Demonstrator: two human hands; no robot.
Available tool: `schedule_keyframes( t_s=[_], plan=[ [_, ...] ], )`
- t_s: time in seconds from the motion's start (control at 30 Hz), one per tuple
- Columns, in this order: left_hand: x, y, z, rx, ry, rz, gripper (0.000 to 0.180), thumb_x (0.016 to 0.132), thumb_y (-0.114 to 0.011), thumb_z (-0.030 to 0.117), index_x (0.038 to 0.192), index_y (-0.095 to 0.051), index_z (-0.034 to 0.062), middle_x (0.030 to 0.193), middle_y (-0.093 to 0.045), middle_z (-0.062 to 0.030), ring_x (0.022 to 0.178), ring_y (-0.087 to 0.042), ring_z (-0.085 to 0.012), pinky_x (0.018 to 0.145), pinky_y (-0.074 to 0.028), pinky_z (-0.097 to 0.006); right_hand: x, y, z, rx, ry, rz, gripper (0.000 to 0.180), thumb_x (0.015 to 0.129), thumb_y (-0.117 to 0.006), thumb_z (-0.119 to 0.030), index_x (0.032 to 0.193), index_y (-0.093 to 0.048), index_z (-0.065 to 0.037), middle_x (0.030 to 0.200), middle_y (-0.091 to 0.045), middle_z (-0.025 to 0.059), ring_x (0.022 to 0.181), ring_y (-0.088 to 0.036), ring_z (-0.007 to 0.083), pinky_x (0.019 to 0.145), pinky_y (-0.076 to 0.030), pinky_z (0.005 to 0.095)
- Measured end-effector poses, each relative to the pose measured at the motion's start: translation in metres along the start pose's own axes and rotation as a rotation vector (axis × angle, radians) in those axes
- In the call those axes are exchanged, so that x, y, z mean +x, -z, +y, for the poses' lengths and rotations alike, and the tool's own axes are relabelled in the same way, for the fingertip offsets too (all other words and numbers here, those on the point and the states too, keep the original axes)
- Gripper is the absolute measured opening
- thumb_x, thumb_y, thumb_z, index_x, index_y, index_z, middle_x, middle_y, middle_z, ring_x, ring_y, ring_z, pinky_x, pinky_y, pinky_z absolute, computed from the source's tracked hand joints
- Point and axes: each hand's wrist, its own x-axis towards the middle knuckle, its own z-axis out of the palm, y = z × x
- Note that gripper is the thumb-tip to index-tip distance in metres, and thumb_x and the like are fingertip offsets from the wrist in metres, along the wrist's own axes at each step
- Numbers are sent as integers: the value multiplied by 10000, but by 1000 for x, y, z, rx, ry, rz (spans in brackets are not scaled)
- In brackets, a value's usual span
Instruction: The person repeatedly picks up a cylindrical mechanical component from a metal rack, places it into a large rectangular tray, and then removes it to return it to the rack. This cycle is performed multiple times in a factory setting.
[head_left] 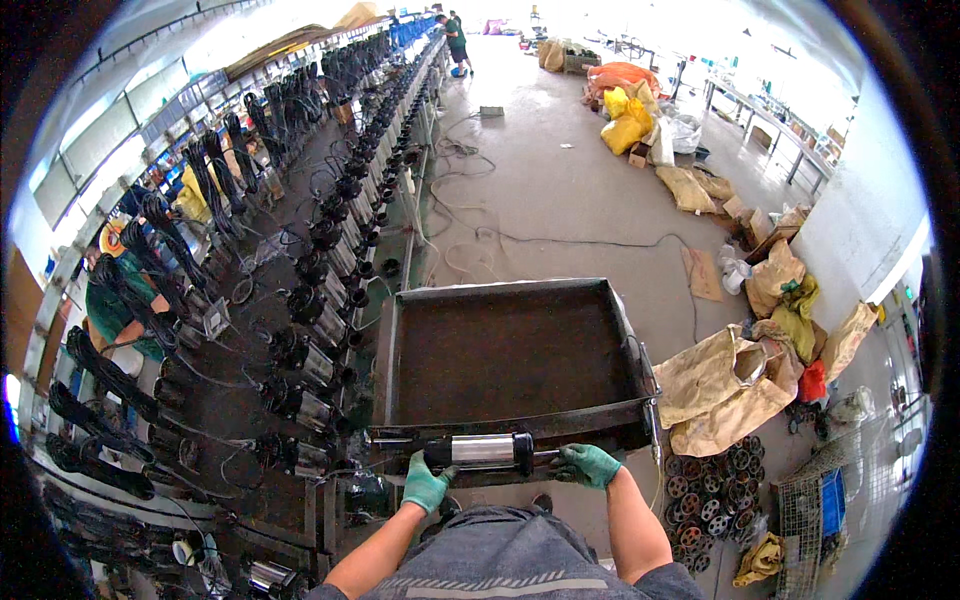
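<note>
A cylindrical motor (483,452) with a bright silver body and black ends lies level in front of me, along the near edge of a large rectangular metal trough (520,412). My left hand (428,483), in a green glove, grips the black part at its left end from below. My right hand (588,466), also gloved in green, is closed around the tip of the thin metal shaft (545,454) that sticks out of the right end. The fingertips of this hand are partly hidden. The trough's floor is dark brown.
Rows of similar silver-and-black motors (318,362) with coiled black cables (110,375) line a long bench on the left, where a person in green (125,300) bends down. Paper sacks (715,385), a pile of pulley wheels (715,500) and wire baskets (800,520) stand right. Cables cross the floor.
</note>
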Motion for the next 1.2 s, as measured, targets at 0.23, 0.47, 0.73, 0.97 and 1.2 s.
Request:
schedule_keyframes(
  t_s=[0.23, 0.47, 0.73, 0.97, 1.2],
  plan=[
    [5, -1, -4, -88, 16, -30, 831, 766, -882, 358, 1365, -469, -45, 1282, -594, -247, 1175, -605, -387, 1024, -476, -415, 25, -8, -4, -391, -8, 166, 429, 1034, -558, -478, 873, -630, -88, 613, -508, 17, 483, -472, 151, 457, -388, 328],
    [-6, 9, 11, -22, 18, 6, 844, 768, -878, 376, 1374, -464, -42, 1292, -594, -248, 1181, -606, -384, 1023, -477, -412, 7, 16, -2, -868, 457, -1, 294, 1011, -617, -183, 1281, -653, -72, 1045, -720, 75, 844, -650, 162, 754, -556, 330],
    [3, 3, 6, -34, 6, -16, 865, 780, -866, 395, 1387, -451, -60, 1316, -582, -256, 1203, -600, -377, 1032, -477, -409, 39, -5, -9, -883, 529, 98, 350, 976, -689, -231, 1258, -643, -29, 1115, -721, 82, 936, -644, 174, 810, -547, 345],
    [-5, 6, 3, -42, 2, 14, 826, 800, -860, 343, 1396, -449, -56, 1341, -570, -247, 1210, -588, -371, 1044, -464, -405, 6, -11, -25, -849, 311, 33, 385, 987, -668, -337, 1299, -655, -112, 995, -709, 39, 756, -629, 145, 588, -524, 315],
    [-4, 13, 29, -42, 50, -65, 848, 797, -862, 333, 1412, -435, -65, 1348, -564, -255, 1228, -576, -378, 1059, -455, -407, 76, 15, 30, -689, 192, 248, 358, 988, -634, -371, 1168, -714, -72, 1068, -729, 180, 938, -680, 380, 819, -523, 445]
  ],
)
